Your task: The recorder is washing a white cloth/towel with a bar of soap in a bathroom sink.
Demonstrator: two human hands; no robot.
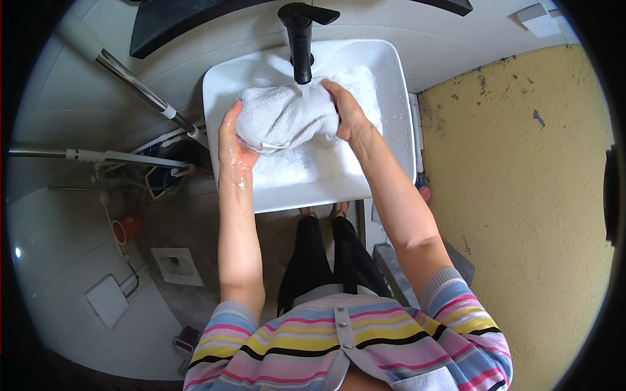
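Note:
A wet white towel (283, 117) is bunched between my two hands, under the stream from a black faucet (300, 52). My left hand (236, 140) grips its left end, with suds and water on the wrist. Around the right end of the towel, my right hand (345, 112) is closed, its thumb side near the spout. Below lies a white rectangular sink (228, 72) holding foamy suds (293, 171). The towel is held over the suds; whether its underside touches them I cannot tell.
A dark shelf edge (189, 23) runs above the faucet. Left of the sink lean two poles (140, 88). On the floor at left are an orange bucket (127, 229) and a squat toilet (176, 265). A yellow stained wall (515, 195) rises at right.

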